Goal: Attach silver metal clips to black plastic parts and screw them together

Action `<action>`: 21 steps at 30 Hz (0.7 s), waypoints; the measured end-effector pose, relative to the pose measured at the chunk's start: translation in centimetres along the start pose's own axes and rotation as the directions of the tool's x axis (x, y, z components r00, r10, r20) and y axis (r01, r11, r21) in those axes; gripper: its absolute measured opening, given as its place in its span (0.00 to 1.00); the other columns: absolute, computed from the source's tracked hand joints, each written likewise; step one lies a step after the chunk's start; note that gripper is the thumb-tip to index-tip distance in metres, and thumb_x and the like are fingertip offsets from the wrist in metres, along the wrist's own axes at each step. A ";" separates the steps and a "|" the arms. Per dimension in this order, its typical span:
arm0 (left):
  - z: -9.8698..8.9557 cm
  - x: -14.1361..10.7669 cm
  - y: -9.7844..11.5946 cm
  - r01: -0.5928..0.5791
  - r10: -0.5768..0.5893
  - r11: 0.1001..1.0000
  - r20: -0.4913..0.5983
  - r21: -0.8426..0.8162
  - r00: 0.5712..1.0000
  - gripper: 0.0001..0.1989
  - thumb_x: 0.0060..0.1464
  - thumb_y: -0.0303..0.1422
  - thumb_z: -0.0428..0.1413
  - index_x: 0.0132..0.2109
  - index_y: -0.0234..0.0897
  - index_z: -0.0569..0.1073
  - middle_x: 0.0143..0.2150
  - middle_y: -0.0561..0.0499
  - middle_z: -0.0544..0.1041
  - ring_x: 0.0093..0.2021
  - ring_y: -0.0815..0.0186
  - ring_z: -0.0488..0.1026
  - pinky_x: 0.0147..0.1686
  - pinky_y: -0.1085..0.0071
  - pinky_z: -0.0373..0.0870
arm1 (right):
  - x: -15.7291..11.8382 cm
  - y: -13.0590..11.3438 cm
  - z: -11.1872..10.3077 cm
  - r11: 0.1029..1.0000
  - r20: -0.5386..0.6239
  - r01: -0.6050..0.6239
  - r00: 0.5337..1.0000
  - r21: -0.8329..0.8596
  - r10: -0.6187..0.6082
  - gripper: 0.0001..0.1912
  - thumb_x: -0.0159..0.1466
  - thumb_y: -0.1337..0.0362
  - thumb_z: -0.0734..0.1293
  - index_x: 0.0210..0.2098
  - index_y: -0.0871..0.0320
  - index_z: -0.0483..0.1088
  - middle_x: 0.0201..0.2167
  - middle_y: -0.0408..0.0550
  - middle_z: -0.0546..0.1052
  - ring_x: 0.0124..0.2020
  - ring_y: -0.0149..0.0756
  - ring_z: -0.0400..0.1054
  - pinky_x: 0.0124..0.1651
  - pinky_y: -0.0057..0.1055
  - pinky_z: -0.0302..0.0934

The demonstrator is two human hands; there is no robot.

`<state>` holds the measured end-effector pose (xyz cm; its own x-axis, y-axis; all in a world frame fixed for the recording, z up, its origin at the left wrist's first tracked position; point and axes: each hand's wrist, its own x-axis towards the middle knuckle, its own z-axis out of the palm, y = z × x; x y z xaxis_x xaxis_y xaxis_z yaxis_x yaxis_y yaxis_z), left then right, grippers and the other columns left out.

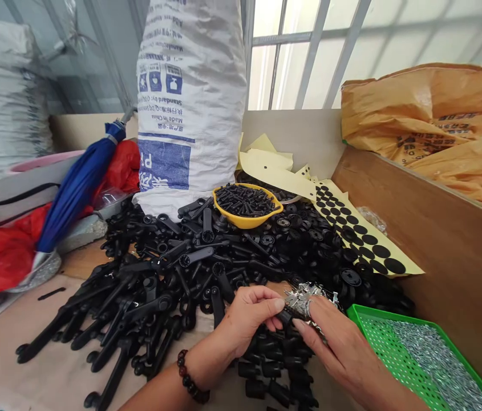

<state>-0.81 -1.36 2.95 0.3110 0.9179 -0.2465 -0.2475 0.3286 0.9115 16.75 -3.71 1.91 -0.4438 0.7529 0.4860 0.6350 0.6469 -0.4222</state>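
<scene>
My left hand [251, 317], with a beaded bracelet on its wrist, pinches a small black plastic part [284, 317] between thumb and fingers. Close beside it, my right hand [330, 334] has its fingers bent over a pile of shiny metal clips [303, 297], a fingertip near the black part. Whatever is between the right fingers is hidden. Below both hands lie several short black cylindrical pieces [272, 368]. Black crank-handle-shaped plastic pieces [198, 257] are heaped to the left of my hands, and black round caps [351, 277] behind them.
A yellow bowl [247, 221] of black screw-like pieces stands before a tall white sack [191, 114]. At right are a green tray [364, 319] of small metal pins, a sheet of black round stickers [364, 240] and a wooden side board [429, 228]. A blue umbrella [80, 185] leans at left.
</scene>
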 end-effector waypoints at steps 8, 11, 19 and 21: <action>0.6 -0.2 -0.7 0.031 -0.040 0.975 -0.036 -0.219 0.999 0.19 0.33 0.40 0.69 0.28 0.29 0.75 0.20 0.54 0.73 0.18 0.76 0.68 0.20 0.81 0.63 | -1.1 -0.7 -0.7 0.996 -0.144 0.012 0.989 -0.083 -0.024 0.08 0.68 0.68 0.54 0.35 0.55 0.63 0.31 0.47 0.69 0.33 0.37 0.63 0.36 0.34 0.58; 0.6 -0.3 -1.0 0.013 -0.037 0.958 -0.077 -0.287 0.996 0.20 0.32 0.39 0.70 0.28 0.29 0.76 0.21 0.53 0.74 0.18 0.76 0.68 0.19 0.81 0.62 | -1.6 -0.7 -0.7 0.993 -0.151 0.028 0.988 -0.118 -0.045 0.09 0.68 0.68 0.54 0.36 0.56 0.63 0.30 0.46 0.69 0.32 0.37 0.62 0.36 0.33 0.57; 2.0 -1.5 -1.0 -0.027 0.026 0.993 -0.009 -0.114 1.000 0.18 0.36 0.41 0.68 0.29 0.29 0.78 0.21 0.52 0.74 0.20 0.74 0.68 0.23 0.78 0.64 | -2.2 -0.9 0.4 0.986 -0.111 0.048 0.992 -0.161 -0.066 0.12 0.68 0.69 0.54 0.29 0.55 0.60 0.26 0.45 0.67 0.29 0.36 0.60 0.34 0.33 0.55; 2.1 -1.8 -0.9 -0.031 0.031 0.997 -0.001 -0.077 1.000 0.18 0.37 0.42 0.67 0.30 0.30 0.78 0.21 0.52 0.74 0.21 0.73 0.68 0.25 0.76 0.65 | -2.2 -1.1 0.2 0.996 -0.078 0.024 0.996 -0.084 -0.031 0.11 0.68 0.69 0.53 0.31 0.55 0.62 0.28 0.46 0.68 0.30 0.36 0.61 0.34 0.33 0.56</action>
<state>0.82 -3.75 3.31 0.3025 0.9277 -0.2186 -0.3272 0.3165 0.8904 16.90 -6.09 1.10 -0.4127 0.7208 0.5569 0.6749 0.6526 -0.3445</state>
